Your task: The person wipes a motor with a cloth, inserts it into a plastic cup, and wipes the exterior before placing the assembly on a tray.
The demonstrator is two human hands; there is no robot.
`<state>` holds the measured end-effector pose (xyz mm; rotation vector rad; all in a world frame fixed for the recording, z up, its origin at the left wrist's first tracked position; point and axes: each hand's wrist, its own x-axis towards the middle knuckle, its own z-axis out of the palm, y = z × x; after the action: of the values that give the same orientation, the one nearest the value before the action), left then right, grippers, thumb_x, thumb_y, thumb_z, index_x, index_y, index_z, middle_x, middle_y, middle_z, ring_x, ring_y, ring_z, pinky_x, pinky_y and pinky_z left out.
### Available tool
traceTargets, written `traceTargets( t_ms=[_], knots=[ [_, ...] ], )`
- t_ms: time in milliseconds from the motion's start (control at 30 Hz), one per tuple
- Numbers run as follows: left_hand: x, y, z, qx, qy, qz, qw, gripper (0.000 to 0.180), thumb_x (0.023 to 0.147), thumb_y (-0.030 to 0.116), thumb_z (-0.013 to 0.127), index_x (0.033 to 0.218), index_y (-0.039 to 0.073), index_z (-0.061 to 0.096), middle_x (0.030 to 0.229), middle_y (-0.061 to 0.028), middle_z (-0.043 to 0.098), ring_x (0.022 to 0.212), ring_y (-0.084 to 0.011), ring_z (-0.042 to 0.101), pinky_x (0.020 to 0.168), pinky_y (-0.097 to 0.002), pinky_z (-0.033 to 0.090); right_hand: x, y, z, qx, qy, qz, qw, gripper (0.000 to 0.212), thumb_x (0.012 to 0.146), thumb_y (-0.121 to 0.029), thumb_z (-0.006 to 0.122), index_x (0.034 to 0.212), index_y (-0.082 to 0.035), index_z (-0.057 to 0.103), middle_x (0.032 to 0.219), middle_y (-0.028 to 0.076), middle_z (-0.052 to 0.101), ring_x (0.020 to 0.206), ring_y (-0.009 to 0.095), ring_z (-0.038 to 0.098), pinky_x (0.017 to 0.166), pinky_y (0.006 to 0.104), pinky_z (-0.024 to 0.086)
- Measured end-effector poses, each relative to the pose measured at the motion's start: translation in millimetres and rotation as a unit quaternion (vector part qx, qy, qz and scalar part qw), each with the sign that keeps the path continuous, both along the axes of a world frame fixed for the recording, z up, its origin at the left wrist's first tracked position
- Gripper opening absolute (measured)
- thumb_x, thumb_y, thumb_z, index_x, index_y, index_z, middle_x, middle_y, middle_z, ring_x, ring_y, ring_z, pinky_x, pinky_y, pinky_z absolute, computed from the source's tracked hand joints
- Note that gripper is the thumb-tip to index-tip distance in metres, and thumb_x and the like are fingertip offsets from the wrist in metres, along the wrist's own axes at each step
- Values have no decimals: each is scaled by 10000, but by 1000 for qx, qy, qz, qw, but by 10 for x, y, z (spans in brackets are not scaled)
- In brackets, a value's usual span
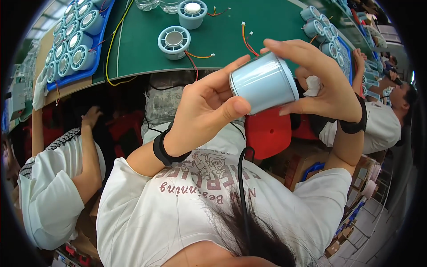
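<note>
Between both hands, tilted on its side, is a light blue cylindrical housing (pixel 262 82) with a shiny, smooth wall. My left hand (pixel 207 104) grips its left end, thumb along the lower side and fingers behind. My right hand (pixel 327 73) closes round the right end, its index finger over the top and thumb underneath. A crumpled bit of white tissue (pixel 313 86) is tucked in my right palm. On the green table beyond stand two similar light blue housings, one with a grey round centre (pixel 174 41) and one with a white centre (pixel 192 13); wires trail from them.
A blue tray (pixel 101 44) of several housings lies at the left, with a yellow cable (pixel 108 58) beside it. More housings (pixel 327 33) sit at the right. A red stool (pixel 268 133) is below the table edge. Co-workers sit on both sides.
</note>
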<state>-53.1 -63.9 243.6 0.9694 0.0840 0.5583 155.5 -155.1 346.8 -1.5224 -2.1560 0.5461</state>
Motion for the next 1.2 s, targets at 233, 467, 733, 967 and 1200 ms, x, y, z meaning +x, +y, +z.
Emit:
traceTargets(
  t_ms=[233,467,733,967,1200],
  knots=[
    [60,79,-62,-81,22,-142,986,705,935,489,513,1310,-103,433,1157,-201,599,991,-240,646,848,-341,554,10,-36,86,-81,-9,-67,994,854,555,-224,897,1305,-41,531,1077,43,634,579,56,459,512,186,370],
    [365,122,16,-152,148,-190,958,612,991,447,420,1245,-104,497,1106,-178,612,915,-227,660,801,-313,554,239,-94,11,-145,4,-174,974,716,638,-359,848,1202,-9,580,818,58,650,608,112,545,558,232,425],
    [222,735,-277,529,233,385,719,647,756,4,651,1370,98,468,1027,-74,536,1000,-198,473,866,-320,424,1662,-549,-549,-130,-280,-446,840,718,736,-596,680,1038,54,634,799,189,661,706,293,659,649,357,495],
    [228,985,-473,390,245,242,854,758,754,-3,687,1431,69,354,1190,-110,529,1073,-207,520,928,-325,434,2321,-559,-852,-78,-311,-551,770,716,730,-628,664,1016,28,650,863,194,681,819,309,671,719,369,502],
    [276,1043,-581,277,231,184,915,744,780,33,736,1412,6,345,1305,-146,514,1102,-187,576,967,-322,452,2207,-646,-695,-111,-241,-485,833,620,718,-410,776,1221,-95,599,971,114,667,863,227,650,761,342,492]
  ],
)
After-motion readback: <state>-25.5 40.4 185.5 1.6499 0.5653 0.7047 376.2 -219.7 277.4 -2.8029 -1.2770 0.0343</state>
